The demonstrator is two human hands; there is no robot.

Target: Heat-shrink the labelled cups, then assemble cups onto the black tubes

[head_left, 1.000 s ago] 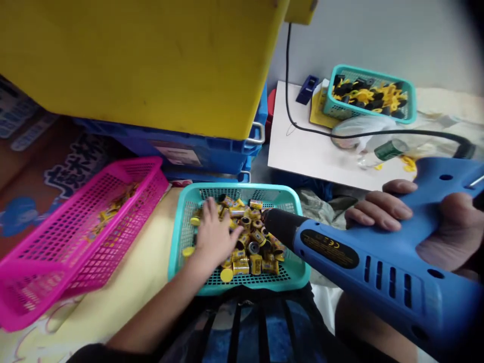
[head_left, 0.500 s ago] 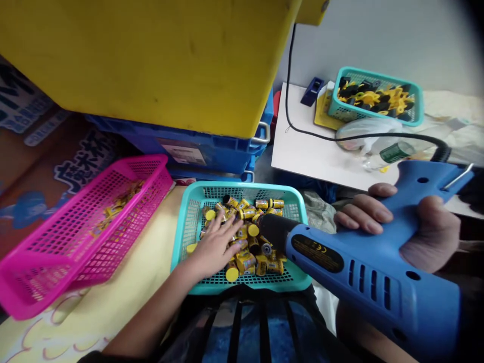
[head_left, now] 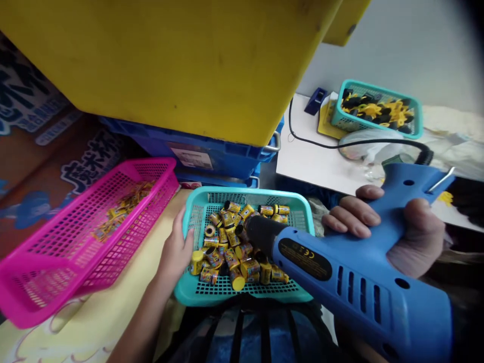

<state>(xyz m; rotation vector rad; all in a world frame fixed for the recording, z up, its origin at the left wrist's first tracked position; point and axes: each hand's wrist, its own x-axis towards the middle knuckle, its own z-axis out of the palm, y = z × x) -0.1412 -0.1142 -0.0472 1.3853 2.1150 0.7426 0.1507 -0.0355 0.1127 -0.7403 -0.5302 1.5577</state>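
A blue heat gun (head_left: 355,257) with a black nozzle (head_left: 262,232) is held by its handle in my right hand (head_left: 414,237), pointing down to the left. Beneath the nozzle, several small yellow-labelled cylinders (head_left: 230,256) lie jumbled in a teal plastic basket (head_left: 302,297), some showing yellow caps and others dark ends. My left hand (head_left: 174,254) is at the basket's left side, its thumb over the rim and the other fingers along the outside, partly hidden. The basket rests against my lap.
A pink basket (head_left: 41,282) with printed yellow pieces (head_left: 123,209) stands at left. Ahead are a yellow bin (head_left: 170,65) and a blue crate (head_left: 227,164). On a white table (head_left: 302,169) sits another teal basket (head_left: 416,116) of yellow and black parts. The gun's black cord (head_left: 328,146) crosses it.
My left hand has left the cylinders and moved to the basket's left rim. The cylinders lie differently. The heat gun's nozzle has shifted slightly left over them.
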